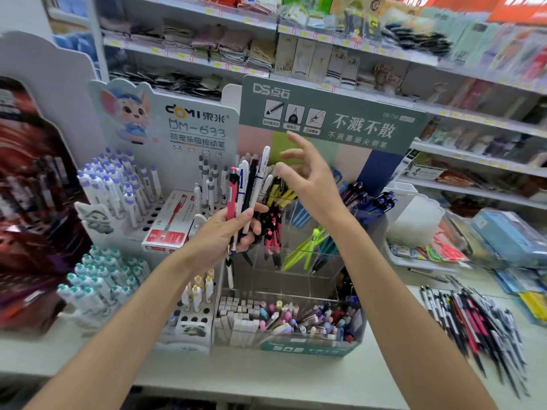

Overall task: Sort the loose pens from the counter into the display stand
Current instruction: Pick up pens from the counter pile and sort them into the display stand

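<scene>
Pink and white pens (241,187) are fanning from the gripping left hand (220,236); the spread, empty right hand (307,179) is risking toppling them.

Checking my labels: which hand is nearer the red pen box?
Left. The left hand is just right of the red pen box; the right hand hovers farther right.

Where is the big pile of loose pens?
In the head view, the pile of loose pens lies on the counter at lower right, right of the clear display stand.
</scene>
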### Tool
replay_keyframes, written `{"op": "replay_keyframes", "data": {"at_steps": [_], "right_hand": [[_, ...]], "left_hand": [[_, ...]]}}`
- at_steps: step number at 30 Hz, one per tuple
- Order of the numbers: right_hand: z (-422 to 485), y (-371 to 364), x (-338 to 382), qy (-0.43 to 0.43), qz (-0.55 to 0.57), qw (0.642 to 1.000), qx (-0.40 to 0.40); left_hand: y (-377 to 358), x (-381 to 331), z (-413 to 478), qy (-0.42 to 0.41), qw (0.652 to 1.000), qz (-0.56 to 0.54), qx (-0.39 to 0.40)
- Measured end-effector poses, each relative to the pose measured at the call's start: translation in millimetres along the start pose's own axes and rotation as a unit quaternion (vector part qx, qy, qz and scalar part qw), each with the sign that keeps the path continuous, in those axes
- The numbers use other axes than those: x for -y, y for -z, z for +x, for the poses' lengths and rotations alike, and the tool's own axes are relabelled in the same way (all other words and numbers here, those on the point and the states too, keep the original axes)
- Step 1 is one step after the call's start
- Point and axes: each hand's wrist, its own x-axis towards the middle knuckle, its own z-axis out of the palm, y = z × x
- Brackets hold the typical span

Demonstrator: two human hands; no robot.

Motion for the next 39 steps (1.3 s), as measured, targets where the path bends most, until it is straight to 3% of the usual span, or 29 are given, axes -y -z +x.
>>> {"op": "replay_keyframes", "data": {"at_steps": [3,6,8,11,15,21,25,28,31,35,39], "right_hand": [[-6,-19,7,-0.014,0.034,0.998,0.057],[-15,-33,8,-0.007,0.016,1.0,0.007],[-21,-38,12,-0.051,0.073,0.996,0.009],[-26,-32,12,-0.108,0.149,0.98,0.077],[-33,-25,16,-0.081,0.171,0.97,0.152],[-32,-22,15,-0.097,0.228,0.966,0.072],[-22,-17,15,-0.137,0.307,0.939,-0.068],[-8,-10,5,-0.138,0.275,0.939,-0.156],[3,-10,1,-0.115,0.2,0.962,-0.143],[20,10,2,-0.082,0.224,0.94,-0.243],[30,8,2,-0.044,0.118,0.974,-0.188]], "left_hand": [[-1,-2,-10,0.02,1.0,0.002,0.011],[3,-1,-17,0.015,1.0,0.012,-0.022],[6,-2,-22,0.014,0.999,0.044,-0.001],[7,-2,-30,0.029,0.995,0.061,0.066],[1,-3,-34,0.034,0.991,0.075,0.101],[-7,-11,-30,0.011,0.988,0.124,0.091],[0,-11,-29,0.017,0.986,0.16,0.052],[10,-8,-26,0.014,0.99,0.14,-0.027],[15,-7,-23,0.029,0.995,0.09,-0.029],[23,-13,-22,-0.001,0.999,0.001,-0.047],[36,-19,-15,-0.047,0.989,-0.062,-0.124]]}}
